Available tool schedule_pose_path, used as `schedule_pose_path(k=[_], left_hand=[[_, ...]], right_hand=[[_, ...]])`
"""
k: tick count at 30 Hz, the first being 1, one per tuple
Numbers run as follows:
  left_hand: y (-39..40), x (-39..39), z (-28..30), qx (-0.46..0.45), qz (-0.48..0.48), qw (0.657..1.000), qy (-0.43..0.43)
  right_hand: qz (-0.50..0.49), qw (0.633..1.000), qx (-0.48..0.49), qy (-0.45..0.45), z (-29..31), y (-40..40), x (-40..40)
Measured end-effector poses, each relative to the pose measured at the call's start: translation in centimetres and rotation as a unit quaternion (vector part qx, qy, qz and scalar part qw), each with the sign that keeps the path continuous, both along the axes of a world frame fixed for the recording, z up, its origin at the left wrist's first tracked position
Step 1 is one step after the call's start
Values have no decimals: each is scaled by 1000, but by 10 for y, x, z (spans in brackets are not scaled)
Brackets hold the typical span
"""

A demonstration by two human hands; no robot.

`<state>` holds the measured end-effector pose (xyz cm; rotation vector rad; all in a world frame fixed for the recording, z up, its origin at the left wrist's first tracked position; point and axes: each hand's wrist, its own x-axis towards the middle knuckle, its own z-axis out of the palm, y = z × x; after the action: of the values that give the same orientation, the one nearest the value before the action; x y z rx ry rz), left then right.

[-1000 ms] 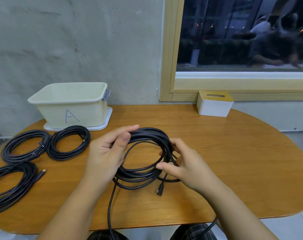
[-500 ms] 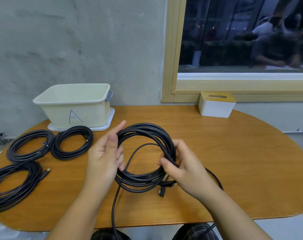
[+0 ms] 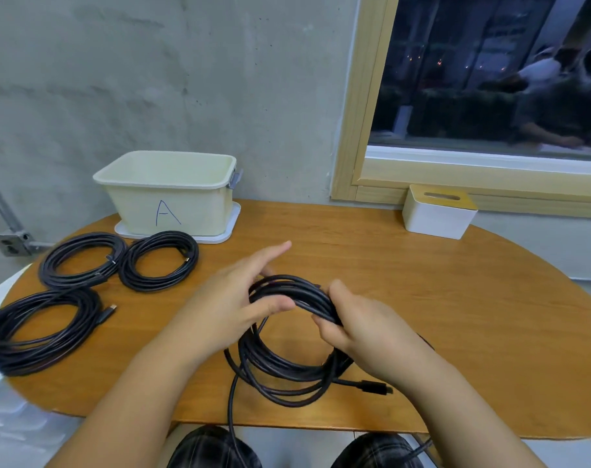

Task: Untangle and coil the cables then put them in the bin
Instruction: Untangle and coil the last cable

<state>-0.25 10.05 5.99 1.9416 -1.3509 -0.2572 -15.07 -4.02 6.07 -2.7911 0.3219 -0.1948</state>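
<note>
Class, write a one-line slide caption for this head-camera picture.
Both hands, left and right, grip a black cable coil on the wooden table; bin waits.

Four black cable coils show: one coil (image 3: 287,359) between the hands, and three finished coils left of the left hand, namely a far-left coil (image 3: 81,260), a middle coil (image 3: 159,261) and a near-left coil (image 3: 41,332). One cream bin (image 3: 172,194) stands beyond the left hand; one white box (image 3: 437,211) beyond the right.

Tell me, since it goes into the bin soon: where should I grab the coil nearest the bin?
Probably from above, at the near arc of the coiled black cable: it lies flat on the table, and there one pinch gathers every loop.
</note>
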Motion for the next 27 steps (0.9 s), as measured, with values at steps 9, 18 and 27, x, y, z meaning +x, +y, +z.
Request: schedule_pose_path(k=[9, 18, 27], left_hand=[[-2, -13, -1, -71, -50, 995, 53], [24, 11, 15, -63, 68, 993, -78], [11, 1, 16, -141, 103, 984, -38]], right_hand=[[23, 997, 26, -69, 2, -1, -5], [-59, 993, -43, -93, 3, -38, -23], [-33, 991, 88, -97, 7, -19, -18]])
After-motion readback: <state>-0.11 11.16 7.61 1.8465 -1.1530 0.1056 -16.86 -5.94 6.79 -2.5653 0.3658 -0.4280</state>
